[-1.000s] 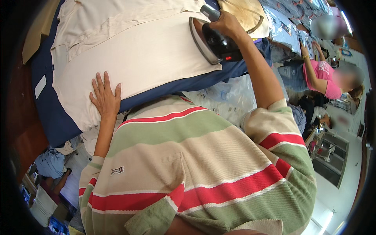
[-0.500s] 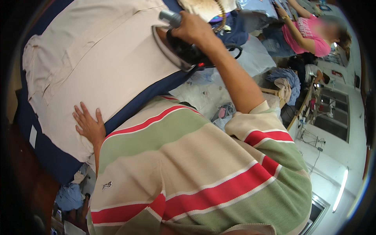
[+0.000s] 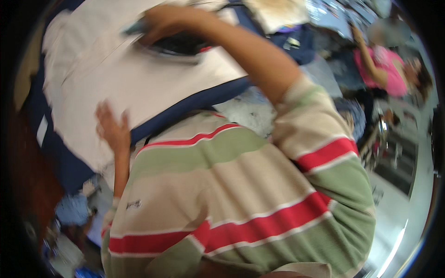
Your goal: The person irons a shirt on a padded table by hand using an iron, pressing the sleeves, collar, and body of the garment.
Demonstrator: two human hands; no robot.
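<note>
**Cream cloth [image 3: 79, 111] on navy-covered board, iron [image 3: 178, 45] in right hand [image 3: 164, 21], left hand [image 3: 113, 127] spread**

Biggest: wearer's striped polo [image 3: 208, 173], beige, green and red with white edging, fills the lower middle. Cream cloth next, laid wide over the navy cover [image 3: 69, 164], whose edge shows along the wearer's side and at left. Co-worker in a pink top [image 3: 378, 69] at upper right, pale lettering on the chest, too blurred to read.

Containers: shiny blue packets [image 3: 324, 16] lie near the co-worker; contents look like folded blue cloth, too blurred to confirm. Brown-stained cream pad [image 3: 276, 14] sits between them and the board.

Iron, dark-bodied with a grey-blue front, is over the upper middle of the cream cloth; contact or slight lift, can't tell. Right hand wraps its handle, firm grasp. Left hand released, fingers apart, over the cloth near the wearer-side edge; blur hides whether it presses. Light-blue cloth heap [image 3: 72, 209] at lower left.

Labels, small stuff: blank-looking white rectangle [image 3: 42, 131] on the navy cover, left side; small dark-and-white emblem [image 3: 134, 204] on the polo, smeared; red spot [image 3: 205, 48] at the iron's rear.
</note>
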